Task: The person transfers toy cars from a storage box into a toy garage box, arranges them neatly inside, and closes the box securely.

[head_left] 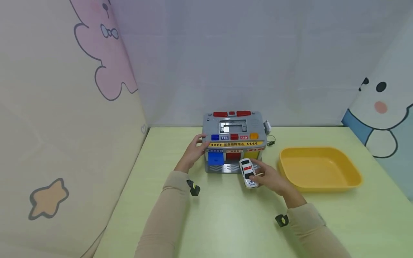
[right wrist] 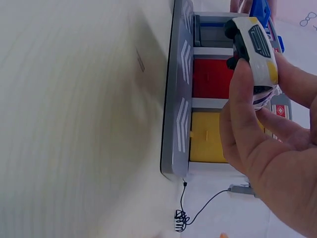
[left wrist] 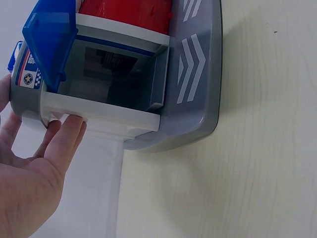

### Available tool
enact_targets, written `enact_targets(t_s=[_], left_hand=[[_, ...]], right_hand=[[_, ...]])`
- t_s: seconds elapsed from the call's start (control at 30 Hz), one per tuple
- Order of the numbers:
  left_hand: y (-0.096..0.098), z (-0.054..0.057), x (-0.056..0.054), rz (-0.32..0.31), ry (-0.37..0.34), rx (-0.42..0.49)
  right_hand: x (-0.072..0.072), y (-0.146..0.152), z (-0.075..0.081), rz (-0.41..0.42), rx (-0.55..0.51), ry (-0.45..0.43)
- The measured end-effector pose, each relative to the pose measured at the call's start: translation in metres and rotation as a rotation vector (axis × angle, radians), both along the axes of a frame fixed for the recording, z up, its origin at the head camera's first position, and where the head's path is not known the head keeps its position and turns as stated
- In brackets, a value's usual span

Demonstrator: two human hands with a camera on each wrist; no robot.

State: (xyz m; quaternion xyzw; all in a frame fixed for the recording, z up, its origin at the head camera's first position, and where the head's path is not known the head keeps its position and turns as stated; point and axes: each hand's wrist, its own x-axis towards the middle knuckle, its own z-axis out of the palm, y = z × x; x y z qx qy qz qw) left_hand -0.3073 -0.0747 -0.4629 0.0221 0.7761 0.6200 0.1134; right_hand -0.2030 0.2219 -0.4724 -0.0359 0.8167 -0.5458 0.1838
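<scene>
A grey toy garage (head_left: 233,129) stands on the table, with red and yellow doors shut. Its blue door (left wrist: 52,39) is swung up, showing a hollow bay (left wrist: 109,74) behind it. My left hand (head_left: 194,151) grips the garage's left side near the roof, fingertips against the white side wall (left wrist: 104,110). Held in front of the right part of the garage is a white toy police car (head_left: 248,173) with a red light bar. The right hand (head_left: 267,176) pinches it between thumb and fingers, its wheels (right wrist: 231,29) showing in the right wrist view.
Right of the garage sits a yellow tray (head_left: 319,187). A coiled black cord (right wrist: 182,218) runs to a small handset (head_left: 267,127) at the garage's right side. Patterned cloth walls (head_left: 226,71) rise behind and beside the table (head_left: 226,222).
</scene>
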Motion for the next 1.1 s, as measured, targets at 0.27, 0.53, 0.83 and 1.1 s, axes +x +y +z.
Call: enact_targets(t_s=[0.27,0.53,0.83,1.1], left_hand=[[-0.003,0.002,0.004,-0.007,-0.004,-0.005],[-0.002,0.000,0.002,-0.010,0.008,-0.005],[-0.007,-0.004,0.005,0.000,0.002,0.001],[-0.003,-0.005,0.002,-0.008,0.020,0.013]], right_hand=[[0.001,-0.014,-0.003,0.006,-0.015,0.012],[0.000,-0.022,-0.002,-0.036,0.012,0.002],[0.002,-0.036,-0.009,-0.045,0.028,-0.003],[-0.002,-0.037,-0.008,-0.051,0.041,0.018]])
